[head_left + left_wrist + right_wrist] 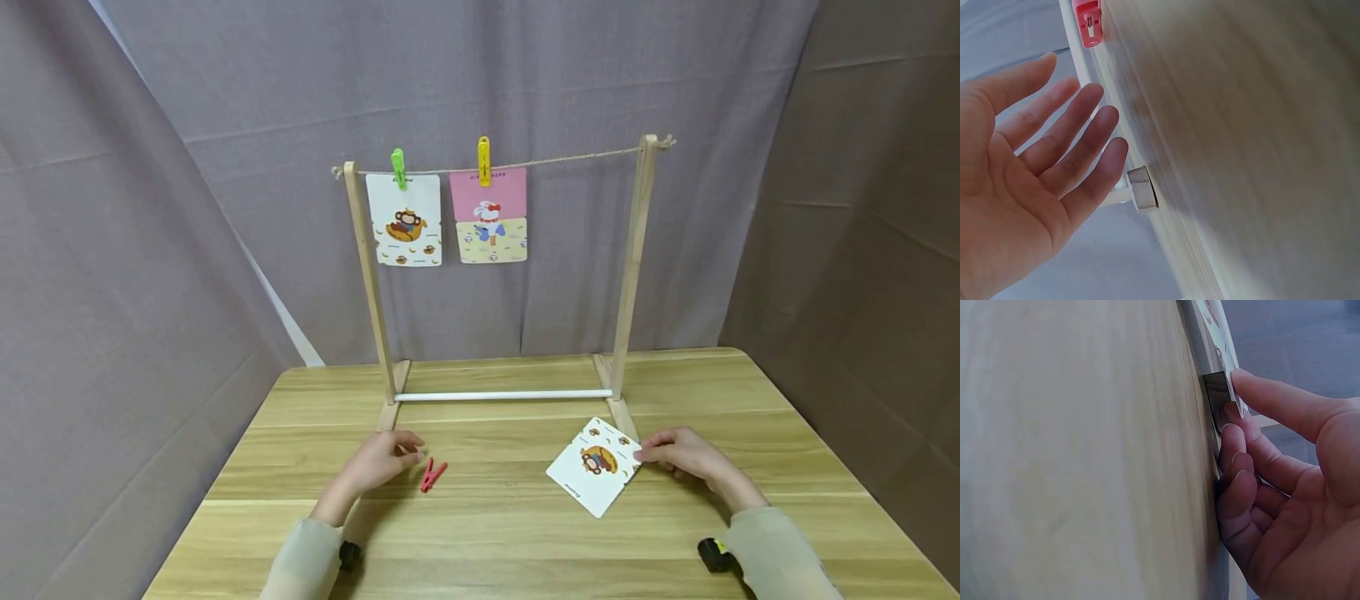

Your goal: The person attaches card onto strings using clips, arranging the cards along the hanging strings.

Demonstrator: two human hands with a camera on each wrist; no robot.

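Observation:
My right hand (pixel 681 454) pinches the corner of a white card (pixel 588 479) printed with a monkey on a banana, thumb above and fingers beneath. In the right wrist view the card (pixel 1217 337) shows nearly edge-on, with the other fingers of that hand (pixel 1285 481) curled near the tabletop. On the left, my left hand (pixel 384 461) hovers over the table with relaxed fingers and holds nothing. Just right of its fingertips lies a red clothespin (pixel 432 475), which also appears at the top of the left wrist view.
A wooden frame (pixel 632 267) stands at the back with a twine line (pixel 577 158) across it. From the line hang a monkey card (pixel 405 237) under a green clothespin (pixel 399 169) and a pink-and-yellow rabbit card (pixel 489 242) under a yellow clothespin (pixel 484 161). Grey curtains surround the table.

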